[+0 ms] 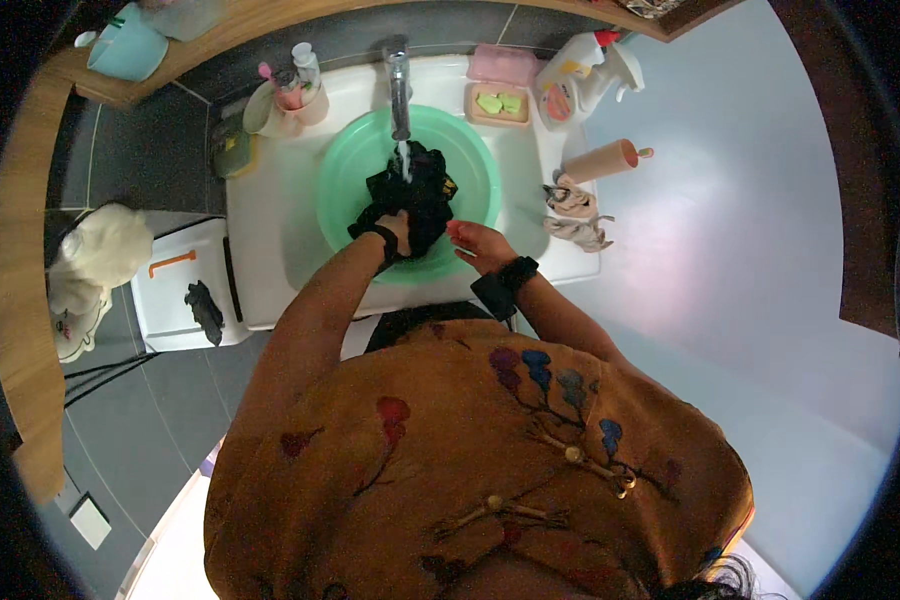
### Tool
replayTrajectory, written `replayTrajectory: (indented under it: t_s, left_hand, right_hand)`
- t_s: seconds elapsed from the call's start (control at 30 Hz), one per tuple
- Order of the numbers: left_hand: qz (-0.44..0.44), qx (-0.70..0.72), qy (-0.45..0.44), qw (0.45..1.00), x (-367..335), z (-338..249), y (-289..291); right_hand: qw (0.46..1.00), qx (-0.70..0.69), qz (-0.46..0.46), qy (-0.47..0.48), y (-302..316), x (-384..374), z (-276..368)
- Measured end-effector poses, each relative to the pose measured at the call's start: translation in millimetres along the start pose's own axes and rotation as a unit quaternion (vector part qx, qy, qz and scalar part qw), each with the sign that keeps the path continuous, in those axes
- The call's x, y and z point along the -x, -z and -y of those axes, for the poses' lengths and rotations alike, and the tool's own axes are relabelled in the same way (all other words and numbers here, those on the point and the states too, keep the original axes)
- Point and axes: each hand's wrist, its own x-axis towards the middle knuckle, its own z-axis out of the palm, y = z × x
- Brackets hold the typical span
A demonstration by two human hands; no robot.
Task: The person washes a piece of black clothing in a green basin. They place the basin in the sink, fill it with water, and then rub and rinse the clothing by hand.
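Observation:
A bunched black cloth garment (425, 195) lies in a mint-green basin (332, 190). Water runs onto it from the chrome faucet (398, 85). My left hand (398, 232) is closed on the near left part of the cloth, its fingertips hidden in the folds. Over the basin's near right side is my right hand (482, 247), fingers loosely bent and apart, just beside the cloth with nothing visible in it. Dark bands circle both wrists.
The basin stands in a white sink (290, 200). Cups with bottles (305, 95) stand back left; a pink soap box (498, 103) and spray bottles (580, 80) back right. Crumpled beige cloths (578, 215) lie at the right edge, a white lidded bin (175, 295) at left.

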Motion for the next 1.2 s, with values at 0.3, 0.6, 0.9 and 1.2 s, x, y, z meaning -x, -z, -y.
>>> replayTrajectory:
  t_s: [0.3, 0.6, 0.9, 1.2]
  left_hand:
    - [-0.089, 0.018, -0.037, 0.995, -23.2, 47.0, -28.4]
    - [-0.069, 0.704, -0.211, 0.675, 84.7, 24.7, 20.4]
    - [-0.084, 0.883, -0.140, 0.440, 147.2, -1.6, 39.2]
    - [-0.208, 0.696, -0.101, 0.680, 122.5, 16.3, 9.2]
  right_hand:
    - [0.999, 0.044, 0.018, -0.019, 3.1, 9.2, -1.0]
    - [0.991, -0.019, 0.014, -0.135, -40.2, -21.3, 19.1]
    - [0.955, -0.217, 0.117, -0.164, -44.8, -47.8, 23.2]
    - [0.973, -0.088, -0.204, -0.063, -20.1, -64.1, 49.9]
